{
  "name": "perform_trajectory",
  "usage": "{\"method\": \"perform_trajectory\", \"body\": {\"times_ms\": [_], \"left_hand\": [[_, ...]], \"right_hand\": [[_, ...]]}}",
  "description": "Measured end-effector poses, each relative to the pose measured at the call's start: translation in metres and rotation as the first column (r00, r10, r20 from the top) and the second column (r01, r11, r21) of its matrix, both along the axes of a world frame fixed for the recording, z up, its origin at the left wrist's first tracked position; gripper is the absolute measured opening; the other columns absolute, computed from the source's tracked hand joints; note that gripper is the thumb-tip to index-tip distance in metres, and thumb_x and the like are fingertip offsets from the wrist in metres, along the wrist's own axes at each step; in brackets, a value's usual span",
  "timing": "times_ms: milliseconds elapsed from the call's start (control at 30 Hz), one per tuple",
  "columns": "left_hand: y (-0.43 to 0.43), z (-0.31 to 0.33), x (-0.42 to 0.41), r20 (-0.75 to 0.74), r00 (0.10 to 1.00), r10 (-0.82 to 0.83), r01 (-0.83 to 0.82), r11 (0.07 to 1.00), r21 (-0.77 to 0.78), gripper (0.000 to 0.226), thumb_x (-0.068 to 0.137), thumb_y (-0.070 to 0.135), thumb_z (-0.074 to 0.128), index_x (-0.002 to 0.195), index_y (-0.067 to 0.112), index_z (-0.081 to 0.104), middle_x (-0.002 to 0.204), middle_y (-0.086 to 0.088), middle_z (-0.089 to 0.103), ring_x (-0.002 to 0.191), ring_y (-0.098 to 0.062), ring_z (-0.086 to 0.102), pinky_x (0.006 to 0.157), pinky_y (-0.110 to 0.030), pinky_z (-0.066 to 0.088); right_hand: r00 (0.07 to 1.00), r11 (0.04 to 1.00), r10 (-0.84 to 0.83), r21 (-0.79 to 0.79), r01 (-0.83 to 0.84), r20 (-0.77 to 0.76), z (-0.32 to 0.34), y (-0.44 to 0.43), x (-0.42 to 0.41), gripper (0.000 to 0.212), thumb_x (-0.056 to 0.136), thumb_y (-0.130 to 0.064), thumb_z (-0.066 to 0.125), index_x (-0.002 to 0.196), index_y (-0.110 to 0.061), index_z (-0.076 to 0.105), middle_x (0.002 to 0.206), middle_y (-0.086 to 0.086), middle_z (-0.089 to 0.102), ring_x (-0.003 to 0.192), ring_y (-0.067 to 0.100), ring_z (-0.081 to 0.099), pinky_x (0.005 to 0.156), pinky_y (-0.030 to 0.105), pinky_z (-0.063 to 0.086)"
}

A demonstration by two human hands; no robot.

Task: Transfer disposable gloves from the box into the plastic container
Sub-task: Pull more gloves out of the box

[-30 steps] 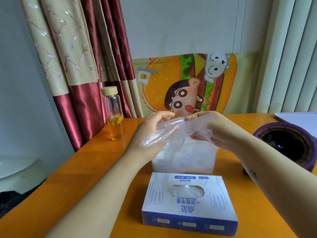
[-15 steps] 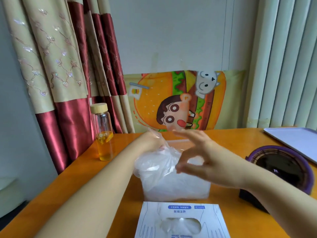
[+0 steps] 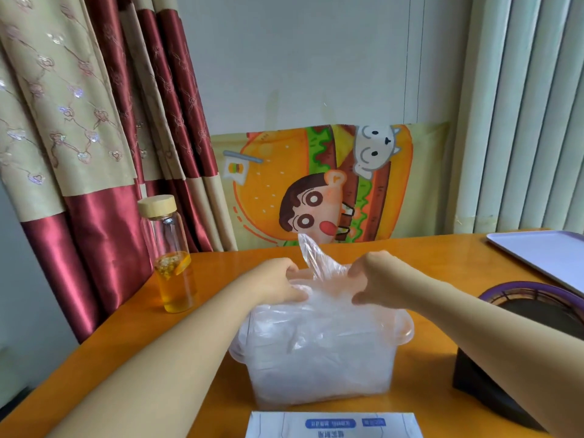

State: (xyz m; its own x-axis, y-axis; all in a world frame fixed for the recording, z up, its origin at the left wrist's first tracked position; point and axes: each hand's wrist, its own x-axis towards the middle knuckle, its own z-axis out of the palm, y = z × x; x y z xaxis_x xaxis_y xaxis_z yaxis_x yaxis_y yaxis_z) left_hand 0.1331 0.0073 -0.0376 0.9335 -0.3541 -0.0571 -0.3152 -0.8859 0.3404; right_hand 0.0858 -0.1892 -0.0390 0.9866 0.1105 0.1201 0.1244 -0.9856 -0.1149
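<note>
A translucent plastic container [image 3: 319,371] stands mid-table, heaped with thin clear disposable gloves [image 3: 316,327]. One glove end [image 3: 311,257] sticks up above the heap, between my two hands. My left hand [image 3: 278,281] is at the container's far left rim with its fingers curled down into the gloves. My right hand [image 3: 377,279] is at the far right of the heap, fingers and thumb curled into the same plastic. The white and blue glove box [image 3: 331,425] lies just in front of the container, cut off by the bottom edge.
A glass bottle [image 3: 170,257] with a wooden lid and yellow liquid stands at the left, near the curtain. A black device with a purple ring [image 3: 534,311] sits under my right forearm. A pale tray [image 3: 543,254] lies at the far right. A cartoon poster [image 3: 316,184] leans on the wall.
My right hand, open above the container half a second ago, has come down onto the gloves beside my left hand. The view has tilted up, so the box has slid to the bottom edge.
</note>
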Motion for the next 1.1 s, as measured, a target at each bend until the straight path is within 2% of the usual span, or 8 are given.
{"method": "perform_trajectory", "body": {"times_ms": [167, 267, 333, 400, 567, 700, 800, 1100], "left_hand": [[0.017, -0.002, -0.003, 0.218, 0.955, -0.201, 0.182, 0.978, 0.107, 0.073, 0.085, 0.048, 0.065, 0.145, 0.038, 0.026, 0.144, 0.009, 0.032, 0.128, -0.012, 0.041, 0.102, -0.031, 0.041], [0.020, -0.005, -0.006, 0.554, 0.555, -0.621, 0.315, 0.773, 0.551, 0.054, 0.083, 0.049, 0.066, 0.132, 0.036, 0.049, 0.139, 0.007, 0.046, 0.126, -0.016, 0.047, 0.103, -0.037, 0.041], [0.018, -0.016, -0.006, 0.436, 0.411, -0.801, 0.357, 0.581, 0.731, 0.044, 0.080, 0.049, 0.069, 0.120, 0.034, 0.062, 0.130, 0.006, 0.059, 0.120, -0.018, 0.054, 0.101, -0.038, 0.043], [0.013, -0.022, -0.006, 0.237, 0.549, -0.801, 0.406, 0.504, 0.762, 0.037, 0.093, 0.045, 0.054, 0.128, 0.032, 0.058, 0.132, 0.007, 0.057, 0.123, -0.018, 0.051, 0.108, -0.038, 0.035], [0.000, -0.036, -0.008, -0.084, 0.919, -0.384, 0.351, 0.705, 0.616, 0.039, 0.096, 0.009, 0.046, 0.132, 0.022, 0.056, 0.129, -0.005, 0.058, 0.116, -0.030, 0.054, 0.093, -0.037, 0.043], [-0.001, -0.041, -0.006, -0.161, 0.957, -0.239, 0.288, 0.751, 0.594, 0.052, 0.096, 0.011, 0.042, 0.138, 0.042, 0.045, 0.149, -0.011, 0.034, 0.128, -0.034, 0.041, 0.099, -0.038, 0.044], [-0.004, -0.042, -0.003, -0.170, 0.964, -0.204, 0.266, 0.753, 0.602, 0.058, 0.094, 0.010, 0.042, 0.136, 0.050, 0.042, 0.149, -0.009, 0.020, 0.134, -0.033, 0.029, 0.106, -0.046, 0.038], [-0.014, -0.048, -0.003, -0.272, 0.951, -0.145, 0.300, 0.632, 0.714, 0.069, 0.098, -0.003, 0.028, 0.148, 0.043, 0.025, 0.144, -0.008, 0.031, 0.133, -0.041, 0.017, 0.096, -0.043, 0.032]], "right_hand": [[0.993, 0.942, 0.044, -0.325, -0.079, -0.113, -0.011, 0.012, 0.011, 0.063, 0.076, -0.056, 0.068, 0.124, -0.016, 0.058, 0.118, -0.002, 0.063, 0.112, 0.021, 0.054, 0.108, 0.046, 0.027], [0.985, 0.905, 0.055, -0.409, -0.119, -0.165, -0.016, 0.014, 0.016, 0.070, 0.073, -0.063, 0.067, 0.124, -0.016, 0.057, 0.116, -0.004, 0.062, 0.112, 0.020, 0.052, 0.108, 0.048, 0.024], [0.980, 0.868, 0.064, -0.475, -0.148, -0.187, -0.019, 0.016, 0.019, 0.069, 0.073, -0.064, 0.065, 0.123, -0.017, 0.058, 0.115, -0.003, 0.061, 0.112, 0.020, 0.052, 0.108, 0.048, 0.022], [0.973, 0.834, 0.059, -0.525, -0.171, -0.223, -0.021, 0.019, 0.020, 0.066, 0.076, -0.061, 0.065, 0.125, -0.017, 0.057, 0.120, -0.001, 0.060, 0.117, 0.023, 0.050, 0.112, 0.051, 0.016], [0.972, 0.686, 0.059, -0.698, -0.204, -0.227, -0.033, 0.021, 0.020, 0.049, 0.088, -0.046, 0.059, 0.128, -0.017, 0.055, 0.138, 0.009, 0.041, 0.130, 0.030, 0.032, 0.112, 0.052, 0.013], [0.973, 0.649, 0.150, -0.725, -0.230, -0.174, -0.031, 0.027, 0.021, 0.042, 0.089, -0.039, 0.060, 0.123, -0.015, 0.059, 0.137, 0.009, 0.038, 0.128, 0.029, 0.031, 0.109, 0.048, 0.019], [0.938, 0.763, 0.228, -0.551, -0.339, -0.262, -0.021, 0.036, 0.024, 0.056, 0.083, -0.047, 0.066, 0.127, -0.015, 0.057, 0.130, 0.005, 0.047, 0.119, 0.024, 0.042, 0.099, 0.036, 0.036], [0.779, 0.900, -0.002, -0.341, -0.273, -0.627, -0.055, 0.042, 0.046, 0.069, 0.097, -0.005, 0.037, 0.152, -0.015, -0.003, 0.143, 0.019, 0.038, 0.111, 0.030, 0.053, 0.095, 0.036, 0.044]]}}
